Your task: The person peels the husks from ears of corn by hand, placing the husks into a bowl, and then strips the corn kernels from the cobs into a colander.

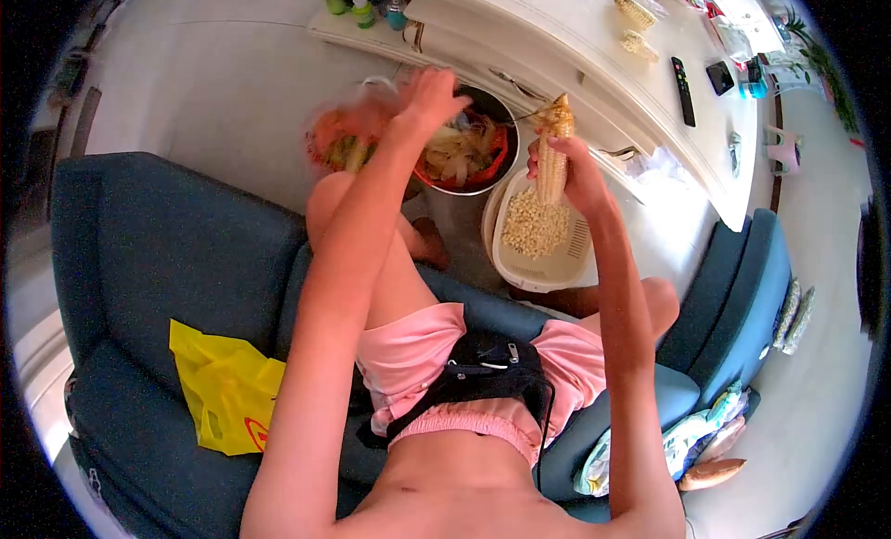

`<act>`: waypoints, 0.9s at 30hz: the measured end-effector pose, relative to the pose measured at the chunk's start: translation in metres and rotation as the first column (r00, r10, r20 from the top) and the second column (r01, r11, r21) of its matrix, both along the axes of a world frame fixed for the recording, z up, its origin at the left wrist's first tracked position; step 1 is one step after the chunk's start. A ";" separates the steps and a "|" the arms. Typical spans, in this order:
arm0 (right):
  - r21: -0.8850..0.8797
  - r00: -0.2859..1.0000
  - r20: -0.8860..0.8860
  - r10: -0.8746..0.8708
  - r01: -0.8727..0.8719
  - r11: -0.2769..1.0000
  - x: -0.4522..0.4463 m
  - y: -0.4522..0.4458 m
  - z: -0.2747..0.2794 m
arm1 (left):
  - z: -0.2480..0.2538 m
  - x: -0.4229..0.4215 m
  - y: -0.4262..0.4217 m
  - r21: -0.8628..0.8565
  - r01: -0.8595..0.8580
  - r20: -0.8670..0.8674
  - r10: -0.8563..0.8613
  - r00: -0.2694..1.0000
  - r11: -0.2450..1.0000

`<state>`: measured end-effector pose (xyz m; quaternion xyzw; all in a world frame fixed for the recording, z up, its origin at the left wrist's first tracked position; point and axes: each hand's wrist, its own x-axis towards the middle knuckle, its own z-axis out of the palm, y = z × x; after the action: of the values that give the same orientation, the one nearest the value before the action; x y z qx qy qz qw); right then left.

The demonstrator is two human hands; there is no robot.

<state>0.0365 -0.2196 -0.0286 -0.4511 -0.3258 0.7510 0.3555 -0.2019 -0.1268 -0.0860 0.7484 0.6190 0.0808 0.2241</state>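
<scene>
Corn cob (551, 181) in right hand (577, 175), fingers closed round it below the brown husk end; other end points down at the basket, right over the kernels. Can't tell if it touches them. Kernels (532, 225) pale, loose, heaped in the white basket (577, 249), bare slotted wall showing on one side. Basket sits near the person's feet, just beside the bin.

Left hand (434, 98) open, fingers apart and a bit blurred, over the bin (515, 144) edge; no held item visible. Bin is round, has red lining and pale husks (459, 156) inside. Red bag (320, 151) left of bin, badly blurred, yellowish pieces in it, can't tell exactly what.

White counter (557, 10) ahead: two more cobs (637, 28) lying near its far end, then black remote (683, 91) and small black box (719, 77). Drawers on the front side. Small bottles (363, 12), some green, on a low ledge at the top left.

Person sits on dark blue sofa (176, 260), pink shorts (413, 344), black pouch (492, 363) at the lap. Yellow bag (218, 386) lies on sofa, person's left side.
</scene>
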 end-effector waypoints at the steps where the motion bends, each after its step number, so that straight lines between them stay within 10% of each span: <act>1: 0.001 1.000 -0.001 -0.001 0.001 1.000 0.000 0.001 -0.001 | 0.001 0.006 0.002 -0.023 0.068 0.246 -0.060 0.967 0.997; 2: 0.010 0.997 0.070 0.022 -0.023 1.000 -0.002 0.002 -0.002 | 0.007 0.014 0.000 -0.022 0.070 0.246 -0.062 0.967 0.997; 4: 0.019 0.989 0.142 0.040 -0.043 0.999 -0.003 0.004 -0.004 | 0.018 0.031 -0.006 -0.120 0.256 0.786 -0.065 0.615 0.959; 12: 0.030 0.932 0.331 0.150 -0.170 0.985 -0.018 0.007 -0.007 | 0.033 0.032 -0.014 -0.005 0.402 0.594 -0.321 0.738 0.916; 14: 0.076 0.888 0.428 0.171 -0.224 0.972 -0.015 0.011 -0.022 | 0.043 0.027 -0.014 -0.229 0.360 0.438 -0.234 0.868 0.904; 27: 0.147 0.831 0.538 0.138 -0.254 0.956 -0.025 0.014 -0.004 | 0.018 0.019 -0.003 -0.165 0.360 0.599 -0.197 0.776 0.918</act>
<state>0.0120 -0.2060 -0.0323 -0.5612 -0.5331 0.5935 0.2204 -0.1826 -0.1299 -0.0682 0.7356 0.4091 0.1817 0.5084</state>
